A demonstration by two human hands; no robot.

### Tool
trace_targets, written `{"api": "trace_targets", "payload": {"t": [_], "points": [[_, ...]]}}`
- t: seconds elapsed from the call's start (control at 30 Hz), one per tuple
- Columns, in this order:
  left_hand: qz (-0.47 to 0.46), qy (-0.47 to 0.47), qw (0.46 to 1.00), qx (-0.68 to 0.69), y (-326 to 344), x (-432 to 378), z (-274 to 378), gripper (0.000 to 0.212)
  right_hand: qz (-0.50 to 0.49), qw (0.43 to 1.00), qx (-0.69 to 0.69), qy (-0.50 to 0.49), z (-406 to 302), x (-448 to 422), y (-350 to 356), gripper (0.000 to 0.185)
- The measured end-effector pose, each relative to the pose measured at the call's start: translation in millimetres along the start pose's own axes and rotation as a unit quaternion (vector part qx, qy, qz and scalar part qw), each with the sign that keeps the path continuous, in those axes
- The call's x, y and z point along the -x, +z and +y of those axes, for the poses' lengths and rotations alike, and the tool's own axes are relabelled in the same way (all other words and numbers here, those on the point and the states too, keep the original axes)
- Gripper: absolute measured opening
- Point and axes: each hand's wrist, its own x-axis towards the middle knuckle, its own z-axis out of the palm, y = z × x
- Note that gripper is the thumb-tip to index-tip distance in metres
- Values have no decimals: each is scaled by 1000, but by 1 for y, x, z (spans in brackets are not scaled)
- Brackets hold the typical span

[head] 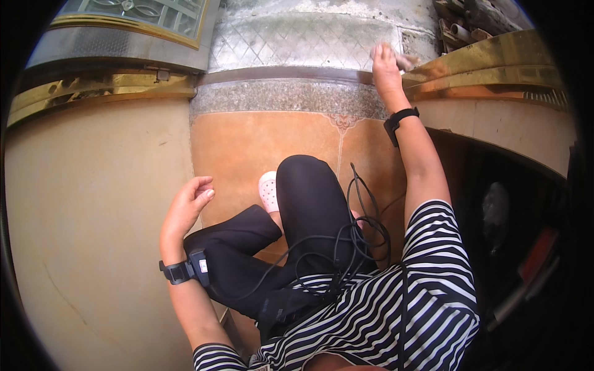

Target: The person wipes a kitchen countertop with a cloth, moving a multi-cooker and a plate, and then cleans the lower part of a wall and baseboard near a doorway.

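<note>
My right hand (387, 69) reaches out to the upper right, over the door sill, its fingers closed over a crumpled, blurred cloth-like thing (407, 61). That thing lies close to the edge of the gold-coloured metal door frame (482, 65). My left hand (192, 197) hangs at the left with its fingers loosely curled and nothing seen in it, beside the cream wall panel (97, 185). Both wrists bear black straps. Black cables (355, 232) lie in loops across my lap and right leg.
Orange floor tiles (250, 139) meet a stone strip (278, 95) and a metal sill (278, 73). A glazed metal door (125, 41) stands at the upper left. Debris with a pipe (461, 32) lies outside at the upper right. A red-and-light object (538, 255) is in the dark at right.
</note>
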Motion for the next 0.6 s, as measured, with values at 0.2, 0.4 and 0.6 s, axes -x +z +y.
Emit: {"api": "trace_targets", "payload": {"t": [0.2, 0.4, 0.6], "points": [[4, -4, 1000, -26, -5, 7, -1, 35, -181, 961, -205, -40, -94, 49, -71, 60], [-13, 18, 999, -26, 6, 0, 23, 35, -283, 882, -347, -146, -107, 168, -111, 45], [-22, -6, 998, -51, 11, -6, 13, 35, -440, 868, -206, -107, -41, 162, -84, 24]]}}
